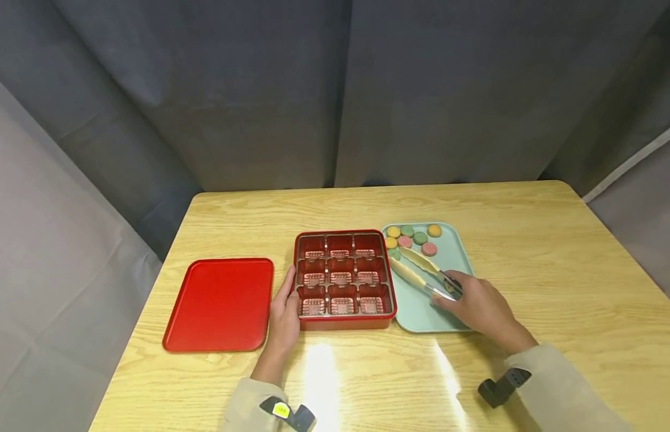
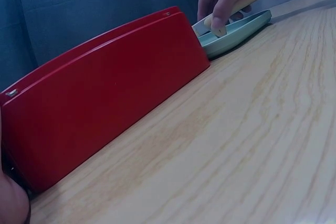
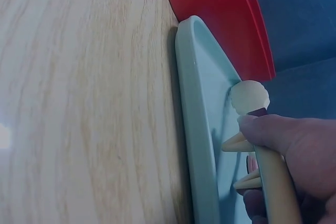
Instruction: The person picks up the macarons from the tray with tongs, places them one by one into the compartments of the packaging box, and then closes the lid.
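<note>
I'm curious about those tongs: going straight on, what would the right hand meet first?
The right hand leads with tongs, which would probably first meet the green round piece beside their tips; depth is unclear.

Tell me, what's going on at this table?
A person is working with both hands. The right hand holds a pair of tongs, its two arms apart, over a pale green tray. The round, coloured pieces in view lie on that tray. The left hand rests against the left side of a compartmented red box. Farther left lies a flat red square, perhaps its lid.
</note>
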`<action>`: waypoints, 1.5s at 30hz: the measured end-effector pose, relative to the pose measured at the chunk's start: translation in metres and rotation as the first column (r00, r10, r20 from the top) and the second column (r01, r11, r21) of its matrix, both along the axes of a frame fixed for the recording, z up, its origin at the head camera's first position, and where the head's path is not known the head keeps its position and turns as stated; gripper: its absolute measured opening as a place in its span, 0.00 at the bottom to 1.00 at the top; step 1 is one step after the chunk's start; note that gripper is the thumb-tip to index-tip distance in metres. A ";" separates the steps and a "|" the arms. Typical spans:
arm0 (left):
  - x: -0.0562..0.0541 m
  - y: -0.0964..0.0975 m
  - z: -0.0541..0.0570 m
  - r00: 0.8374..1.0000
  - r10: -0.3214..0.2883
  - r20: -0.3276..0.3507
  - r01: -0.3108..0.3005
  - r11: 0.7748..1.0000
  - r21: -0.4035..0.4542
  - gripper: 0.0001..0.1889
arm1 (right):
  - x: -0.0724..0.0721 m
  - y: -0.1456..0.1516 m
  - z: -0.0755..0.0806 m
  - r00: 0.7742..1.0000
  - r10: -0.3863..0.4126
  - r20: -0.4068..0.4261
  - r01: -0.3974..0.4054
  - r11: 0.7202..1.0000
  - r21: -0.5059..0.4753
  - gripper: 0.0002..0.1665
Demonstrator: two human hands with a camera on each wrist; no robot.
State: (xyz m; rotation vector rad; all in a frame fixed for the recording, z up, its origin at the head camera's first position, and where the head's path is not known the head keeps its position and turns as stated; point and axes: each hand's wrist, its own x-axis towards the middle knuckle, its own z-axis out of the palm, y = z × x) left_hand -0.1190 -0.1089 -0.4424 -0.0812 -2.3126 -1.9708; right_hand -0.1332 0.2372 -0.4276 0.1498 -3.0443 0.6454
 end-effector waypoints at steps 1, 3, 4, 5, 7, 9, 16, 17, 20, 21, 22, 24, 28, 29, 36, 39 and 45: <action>0.000 0.000 -0.001 1.000 0.001 0.001 -0.001 1.000 0.006 0.28 | -0.001 0.000 0.000 1.000 0.004 -0.001 -0.004 1.000 0.004 0.38; 0.000 0.000 -0.002 1.000 0.004 0.002 -0.004 1.000 0.018 0.28 | -0.004 0.000 0.000 1.000 0.010 0.005 -0.010 1.000 0.011 0.37; 0.000 0.000 -0.002 1.000 0.007 0.004 -0.007 1.000 0.021 0.28 | -0.005 0.000 0.000 1.000 0.013 0.010 -0.013 1.000 0.011 0.37; 0.000 0.000 -0.003 1.000 0.009 0.007 -0.009 1.000 0.024 0.28 | -0.006 0.000 0.001 1.000 0.015 0.015 -0.015 1.000 0.012 0.37; 0.000 0.000 -0.003 1.000 0.012 0.012 -0.012 1.000 0.023 0.28 | -0.006 0.000 0.001 1.000 0.018 0.025 -0.018 1.000 0.013 0.37; 0.000 0.000 -0.004 1.000 0.013 0.012 -0.013 1.000 0.022 0.27 | -0.007 0.000 0.001 0.999 0.020 0.035 -0.020 1.000 0.010 0.36; -0.001 0.000 -0.005 1.000 0.003 -0.002 -0.003 1.000 0.016 0.27 | -0.006 0.001 0.002 0.999 0.023 0.033 -0.023 1.000 0.012 0.36; -0.001 0.000 -0.005 1.000 0.003 0.001 -0.003 1.000 0.015 0.27 | -0.006 0.001 0.002 0.999 0.022 0.033 -0.023 1.000 0.009 0.36; -0.001 0.000 -0.004 1.000 0.001 0.005 -0.001 1.000 0.012 0.27 | -0.004 0.002 0.005 0.999 0.014 0.034 -0.014 1.000 -0.008 0.36; -0.001 0.000 -0.004 1.000 0.000 0.005 0.000 1.000 0.010 0.27 | -0.003 0.002 0.007 0.999 0.010 0.035 -0.010 1.000 -0.016 0.36; -0.001 0.000 -0.004 1.000 0.000 0.004 0.000 1.000 0.007 0.27 | -0.002 0.002 0.009 0.999 0.006 0.033 -0.006 1.000 -0.023 0.36; -0.001 0.000 -0.004 1.000 0.001 0.002 -0.001 1.000 0.002 0.27 | -0.001 0.002 0.015 1.000 0.002 0.029 -0.001 0.999 -0.035 0.37; -0.001 0.000 -0.004 1.000 0.006 0.006 -0.006 1.000 -0.004 0.27 | 0.000 0.002 0.024 1.000 0.008 0.017 -0.008 0.999 -0.047 0.40; -0.001 0.000 -0.005 1.000 0.007 0.007 -0.007 1.000 -0.003 0.27 | 0.000 0.002 0.026 1.000 0.010 0.012 -0.009 0.999 -0.049 0.41; -0.011 -0.004 -0.027 1.000 0.008 -0.006 -0.008 1.000 0.019 0.27 | -0.002 -0.004 0.032 1.000 0.018 -0.019 -0.019 0.998 -0.056 0.40; -0.014 -0.005 -0.036 1.000 0.013 -0.019 -0.012 1.000 0.014 0.27 | -0.003 -0.010 0.034 0.999 0.027 -0.018 -0.028 0.998 -0.056 0.39; -0.014 -0.004 -0.038 0.999 0.020 -0.049 -0.020 1.000 0.006 0.28 | -0.005 -0.021 0.037 0.998 0.055 -0.012 -0.056 0.997 -0.052 0.40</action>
